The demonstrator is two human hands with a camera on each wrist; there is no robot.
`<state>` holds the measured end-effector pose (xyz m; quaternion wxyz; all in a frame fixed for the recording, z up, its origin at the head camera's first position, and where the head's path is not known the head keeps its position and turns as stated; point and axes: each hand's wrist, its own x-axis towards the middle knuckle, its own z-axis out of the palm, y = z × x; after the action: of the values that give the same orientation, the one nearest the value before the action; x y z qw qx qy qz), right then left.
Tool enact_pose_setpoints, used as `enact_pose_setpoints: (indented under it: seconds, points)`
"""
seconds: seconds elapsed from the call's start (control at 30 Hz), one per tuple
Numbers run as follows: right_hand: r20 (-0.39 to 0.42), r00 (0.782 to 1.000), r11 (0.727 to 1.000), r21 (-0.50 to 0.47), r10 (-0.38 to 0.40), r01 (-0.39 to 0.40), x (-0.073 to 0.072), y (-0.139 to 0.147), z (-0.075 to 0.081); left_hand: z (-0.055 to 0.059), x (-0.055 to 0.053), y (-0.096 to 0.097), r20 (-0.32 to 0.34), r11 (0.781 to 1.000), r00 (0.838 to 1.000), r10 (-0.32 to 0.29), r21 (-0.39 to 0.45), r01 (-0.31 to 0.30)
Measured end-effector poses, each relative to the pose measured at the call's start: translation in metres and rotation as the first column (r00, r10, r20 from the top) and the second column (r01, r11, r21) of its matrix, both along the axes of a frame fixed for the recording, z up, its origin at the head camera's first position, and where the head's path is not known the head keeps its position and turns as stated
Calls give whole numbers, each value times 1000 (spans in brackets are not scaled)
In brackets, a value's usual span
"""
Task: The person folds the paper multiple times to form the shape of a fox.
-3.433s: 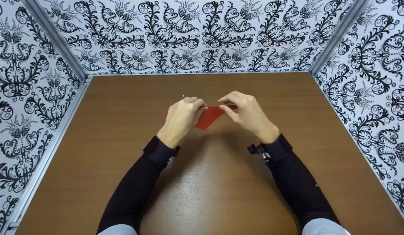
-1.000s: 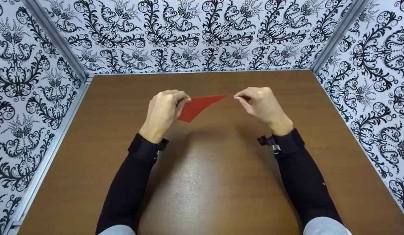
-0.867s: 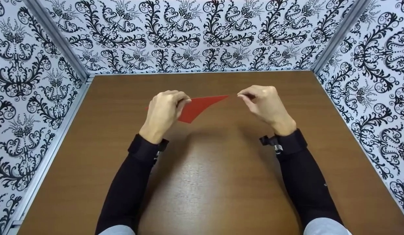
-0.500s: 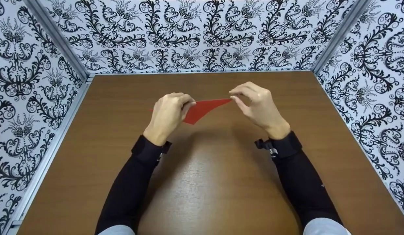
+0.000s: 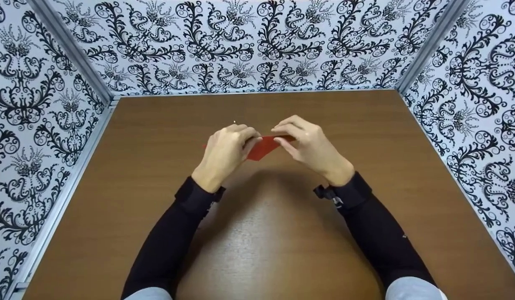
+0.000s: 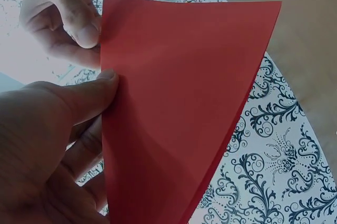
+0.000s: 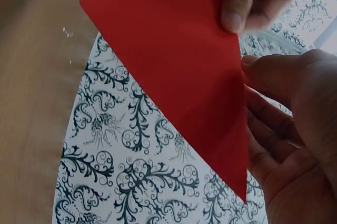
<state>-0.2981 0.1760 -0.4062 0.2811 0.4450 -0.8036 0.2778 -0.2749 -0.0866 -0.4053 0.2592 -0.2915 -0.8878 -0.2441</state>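
A sheet of red paper [image 5: 260, 150], folded over so that a second layer shows along its slanted edge in the left wrist view, is held up above the table. My left hand [image 5: 226, 154] pinches its upper edge, the thumb lying on the near face of the paper [image 6: 174, 77]. Close beside it, my right hand [image 5: 315, 152] has thumb and fingers at the same edge, further right. In the right wrist view the paper [image 7: 174, 61] tapers to a point beside the right hand [image 7: 300, 119]. The fingers behind the paper are partly hidden.
A brown wooden table [image 5: 257, 233] lies beneath both hands. Patterned black-and-white panels [image 5: 257, 46] rise at the back and both sides, framed by grey metal posts [image 5: 70, 50]. Dark bands with small devices [image 5: 336, 200] sit on the wrists.
About a second ago the right hand was off the paper; it then took the right corner and has moved left along the edge. The left hand has shifted right and slightly nearer.
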Motion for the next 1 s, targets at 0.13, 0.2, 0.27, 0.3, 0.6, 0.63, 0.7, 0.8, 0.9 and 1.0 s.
enact_pose_setpoints:
  seconds: [0.13, 0.2, 0.27, 0.3, 0.6, 0.63, 0.7, 0.8, 0.9, 1.0]
  points:
    - [4, 1000, 1000, 11, 21, -21, 0, -4, -2, -1, 2, 2, -23, 1000, 1000, -14, -2, 14]
    - [15, 1000, 1000, 11, 24, -24, 0, -5, -3, -1, 2, 3, -33, 1000, 999, -17, -4, 17]
    - [28, 999, 1000, 10, 23, -23, 1, -5, -4, -1, 2, 4, -40, 1000, 999, -18, -7, 18]
    - [33, 999, 1000, 10, 19, -19, 1, -6, -5, -2, 3, 4, -42, 1000, 999, -19, -9, 19]
    - [31, 1000, 1000, 28, -6, 5, 1, -7, -6, -6, 3, 6, -64, 1000, 998, -21, -12, 20]
    - [30, 1000, 1000, 28, -2, 1, 2, -8, -6, -6, 3, 6, -72, 1000, 997, -20, -10, 20]
    - [27, 1000, 999, 32, 2, -3, 2, -8, -6, -6, 4, 7, -92, 1000, 996, -20, -8, 19]
    - [28, 1000, 999, 36, 7, -8, 2, -8, -6, -7, 4, 10, -128, 1000, 991, -26, -7, 26]
    - [29, 1000, 999, 33, 13, -14, 3, -7, -6, -9, 3, 12, -158, 999, 987, -37, -6, 36]
    - [27, 999, 999, 24, 22, -22, 4, -6, -6, -10, 3, 14, -175, 999, 984, -44, -5, 44]
